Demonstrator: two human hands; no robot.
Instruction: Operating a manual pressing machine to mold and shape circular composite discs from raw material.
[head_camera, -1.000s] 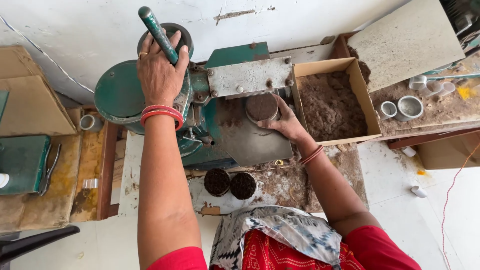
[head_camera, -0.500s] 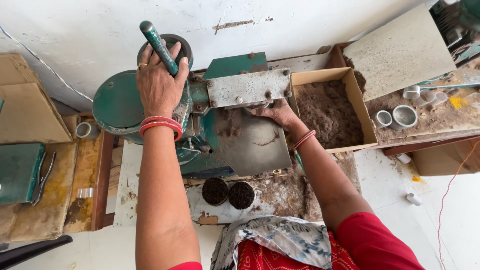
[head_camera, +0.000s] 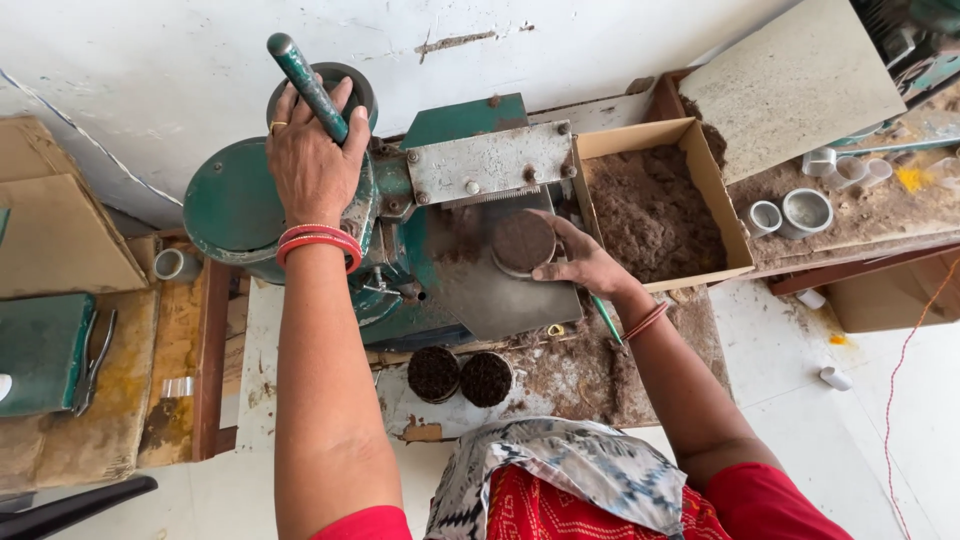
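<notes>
Upper left of the frame, the left hand (head_camera: 312, 160) is wrapped tight around the green lever (head_camera: 308, 87) of the green press machine (head_camera: 400, 230). At centre, the right hand (head_camera: 583, 262) grips a round brown-filled cup (head_camera: 522, 243) on the machine's metal plate (head_camera: 500, 290), just beside the cardboard box (head_camera: 690, 160) of brown powder.

left hand (head_camera: 312, 165) covers the middle of the green lever (head_camera: 308, 85), so its joint with the green press machine (head_camera: 440, 230) is hidden. right hand (head_camera: 583, 262) hides the far edge of the round brown cup (head_camera: 522, 243). machinery at the top right corner (head_camera: 915, 40) is cut off and blurred. black object (head_camera: 70, 508) at lower left is cropped, kind unclear.
</notes>
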